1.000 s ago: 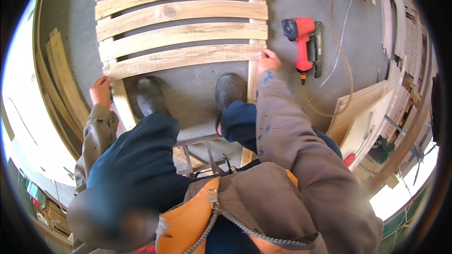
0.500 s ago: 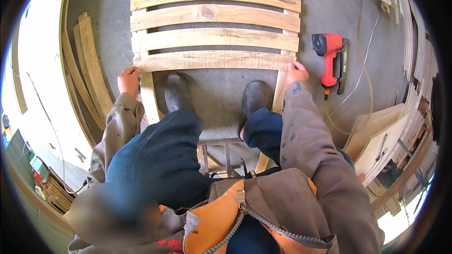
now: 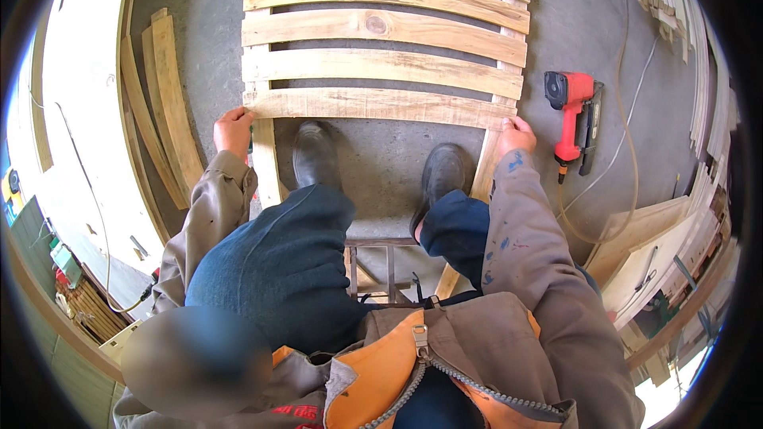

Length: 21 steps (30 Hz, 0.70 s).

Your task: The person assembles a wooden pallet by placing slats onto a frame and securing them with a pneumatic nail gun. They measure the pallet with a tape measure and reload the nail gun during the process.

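A wooden slat (image 3: pixel 377 105) lies crosswise over two long rails, the nearest of several slats in a pallet-like frame. My left hand (image 3: pixel 233 132) pinches its left end, and my right hand (image 3: pixel 517 135) grips its right end. Both hands are closed, with the fingertips at the slat's ends; the undersides of the fingers are hidden. Below the slat, the left rail (image 3: pixel 265 160) and the right rail (image 3: pixel 486 165) run back toward me on either side of my boots. Beyond it, the neighbouring slat (image 3: pixel 389 69) lies roughly parallel, with a narrow gap between.
A red nail gun (image 3: pixel 571 115) with an air hose (image 3: pixel 633 163) rests on the concrete floor to the right. Loose boards (image 3: pixel 173 95) lie at the left beside a bright white panel (image 3: pixel 79 111). Stacked wood strips (image 3: pixel 660 0) and plywood pieces (image 3: pixel 636 230) line the right side.
The whole scene has shifted slightly right in view as my head moved. Both hands stay on the ends of the near slat, which shows no clear movement along the rails.
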Each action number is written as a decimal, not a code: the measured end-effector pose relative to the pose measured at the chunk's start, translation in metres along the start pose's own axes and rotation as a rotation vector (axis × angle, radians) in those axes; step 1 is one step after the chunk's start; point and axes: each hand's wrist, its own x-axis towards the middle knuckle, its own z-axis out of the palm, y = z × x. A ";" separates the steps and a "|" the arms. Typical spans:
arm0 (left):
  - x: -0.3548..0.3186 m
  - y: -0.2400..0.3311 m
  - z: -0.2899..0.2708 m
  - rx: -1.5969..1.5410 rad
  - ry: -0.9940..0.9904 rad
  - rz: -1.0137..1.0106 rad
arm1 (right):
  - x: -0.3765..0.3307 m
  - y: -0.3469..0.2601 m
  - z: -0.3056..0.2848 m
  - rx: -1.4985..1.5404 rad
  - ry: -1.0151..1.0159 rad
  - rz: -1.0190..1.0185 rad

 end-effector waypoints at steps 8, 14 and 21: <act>0.022 -0.011 0.009 0.074 -0.071 0.087 | 0.028 0.042 -0.005 -0.216 0.084 -0.063; 0.021 -0.028 0.000 0.011 -0.065 0.040 | -0.006 -0.001 0.006 -0.045 0.044 -0.004; 0.025 -0.026 0.003 0.025 -0.065 0.043 | -0.004 0.000 0.000 -0.069 0.046 -0.011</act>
